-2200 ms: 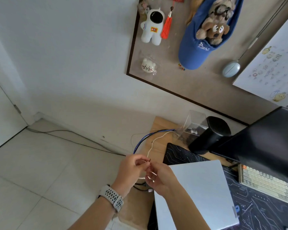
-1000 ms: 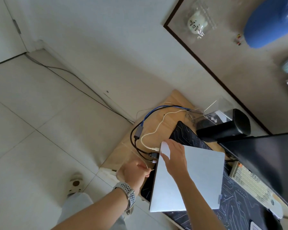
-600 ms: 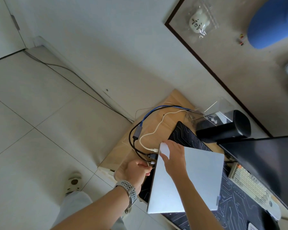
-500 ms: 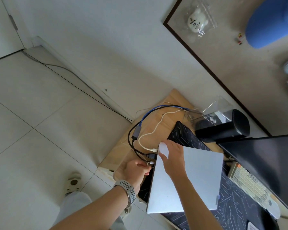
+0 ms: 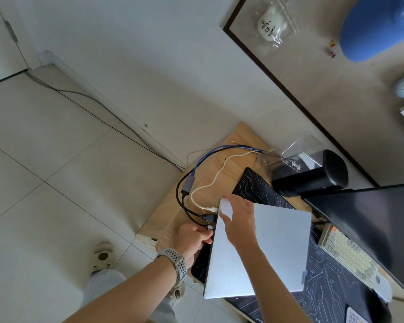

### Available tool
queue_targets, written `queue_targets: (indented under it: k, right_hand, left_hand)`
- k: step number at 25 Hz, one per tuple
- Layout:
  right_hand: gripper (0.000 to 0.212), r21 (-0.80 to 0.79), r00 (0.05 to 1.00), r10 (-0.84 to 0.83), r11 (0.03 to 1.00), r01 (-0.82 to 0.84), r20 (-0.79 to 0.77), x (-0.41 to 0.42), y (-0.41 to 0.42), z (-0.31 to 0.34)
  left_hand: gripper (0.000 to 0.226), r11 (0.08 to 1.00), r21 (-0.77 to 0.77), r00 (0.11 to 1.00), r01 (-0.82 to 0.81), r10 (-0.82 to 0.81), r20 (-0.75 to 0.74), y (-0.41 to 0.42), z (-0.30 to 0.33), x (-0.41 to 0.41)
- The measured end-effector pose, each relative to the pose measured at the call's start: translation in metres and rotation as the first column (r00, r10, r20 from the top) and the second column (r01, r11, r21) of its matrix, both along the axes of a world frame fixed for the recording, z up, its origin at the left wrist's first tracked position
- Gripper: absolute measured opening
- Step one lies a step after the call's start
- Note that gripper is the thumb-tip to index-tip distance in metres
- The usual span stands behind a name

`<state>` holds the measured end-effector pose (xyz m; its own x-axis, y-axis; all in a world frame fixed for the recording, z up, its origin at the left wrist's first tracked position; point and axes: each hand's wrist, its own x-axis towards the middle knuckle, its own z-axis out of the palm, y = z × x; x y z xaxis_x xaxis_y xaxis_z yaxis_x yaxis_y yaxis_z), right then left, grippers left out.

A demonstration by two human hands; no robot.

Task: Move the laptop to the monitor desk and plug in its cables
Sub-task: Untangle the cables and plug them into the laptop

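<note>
The closed silver laptop [image 5: 273,250] lies on the dark desk mat [image 5: 252,187] of the wooden desk [image 5: 233,143], left of the black monitor [image 5: 373,220]. My right hand [image 5: 237,217] rests flat on the lid near its far left corner. My left hand [image 5: 191,238] pinches a small cable plug [image 5: 210,227] at the laptop's left edge. Just beyond it, a black plug [image 5: 209,217] and a white cable plug [image 5: 212,209] sit against the same edge. A blue cable [image 5: 210,153] runs to a grey adapter [image 5: 187,184].
A black cylindrical speaker [image 5: 313,176] and a clear plastic box [image 5: 296,150] stand at the desk's back. A keyboard [image 5: 350,255] lies under the monitor. A pinboard [image 5: 336,73] hangs on the wall. Tiled floor [image 5: 56,183] spreads to the left, with my slippered foot [image 5: 102,255] below.
My left hand has edged closer to the laptop's left side with the small plug. My right hand stays on the lid. Two seconds ago both hands held a cable in the air.
</note>
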<state>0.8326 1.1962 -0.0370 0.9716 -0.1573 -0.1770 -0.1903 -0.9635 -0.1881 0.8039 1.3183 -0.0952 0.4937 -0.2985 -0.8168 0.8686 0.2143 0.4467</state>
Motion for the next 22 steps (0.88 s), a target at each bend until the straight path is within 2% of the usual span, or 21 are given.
queue_targets:
  k: [3, 5, 9, 12, 16, 22]
  right_hand:
    - [0.045, -0.036, 0.999, 0.031, 0.999, -0.033, -0.034, 0.003, -0.003, 0.002]
    - [0.045, -0.069, 0.994, 0.073, 0.994, -0.079, -0.085, 0.008, -0.007, 0.005]
    - [0.043, -0.137, 0.969, 0.146, 0.975, -0.175, -0.197, 0.024, -0.013, 0.014]
    - [0.045, -0.106, 0.965, 0.095, 0.987, -0.123, -0.243, 0.026, -0.016, 0.016]
    - [0.044, -0.092, 0.967, 0.08, 0.99, -0.105, -0.243, 0.024, -0.017, 0.013]
    - [0.042, -0.117, 0.973, 0.081, 0.987, -0.108, -0.214, 0.025, -0.015, 0.011]
  left_hand:
    - [0.017, 0.997, -0.058, 0.998, 0.056, -0.058, -0.028, 0.008, -0.002, 0.004]
    - [0.018, 0.985, -0.153, 0.993, 0.084, -0.096, -0.071, 0.013, -0.002, 0.004]
    - [0.021, 0.95, -0.31, 0.966, 0.033, -0.11, -0.233, 0.014, -0.005, -0.005]
    - [0.017, 0.92, -0.391, 0.943, -0.003, -0.128, -0.308, 0.014, -0.007, -0.008]
    - [0.012, 0.905, -0.423, 0.917, -0.041, -0.135, -0.376, 0.012, -0.011, -0.006]
    - [0.013, 0.9, -0.436, 0.913, 0.007, -0.184, -0.365, 0.013, -0.012, -0.002]
